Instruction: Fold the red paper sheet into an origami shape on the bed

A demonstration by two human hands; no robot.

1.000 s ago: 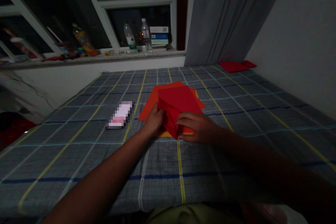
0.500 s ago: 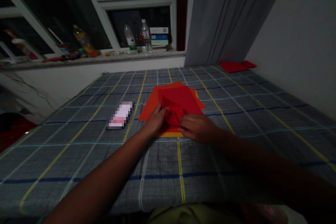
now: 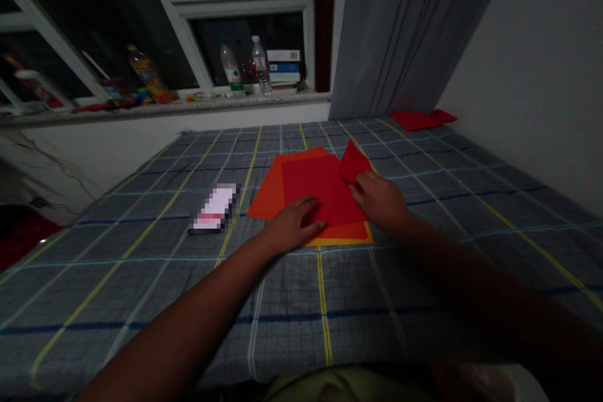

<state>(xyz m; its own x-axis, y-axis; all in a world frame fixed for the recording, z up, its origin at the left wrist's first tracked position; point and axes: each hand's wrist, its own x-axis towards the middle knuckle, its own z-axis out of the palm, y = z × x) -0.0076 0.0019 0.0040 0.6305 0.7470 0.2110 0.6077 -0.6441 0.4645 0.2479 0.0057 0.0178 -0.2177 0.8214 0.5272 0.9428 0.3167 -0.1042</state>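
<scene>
A folded piece of red paper [image 3: 353, 164] is pinched in my right hand [image 3: 380, 201], raised above the right side of a paper pile. My left hand [image 3: 293, 226] rests on the pile's front left part, fingers stretched out and thumb apart. On top of the pile lies a flat red sheet [image 3: 311, 182]. Orange paper [image 3: 267, 191] shows from beneath it at the left and back, and a yellow-orange edge [image 3: 348, 240] sticks out along the front. The far side of the folded piece is hidden from me.
A phone [image 3: 215, 207] with its screen blurred lies left of the papers on the checked cloth [image 3: 179, 289]. Red items [image 3: 417, 120] sit at the far right corner by the curtain [image 3: 377, 31]. Bottles [image 3: 262, 66] and stacked boxes [image 3: 284, 66] stand on the windowsill [image 3: 188, 107].
The folded red paper, held by both hands over the pile, has moved right in my right hand. My left hand has let go of it and now lies flat on the sheets.
</scene>
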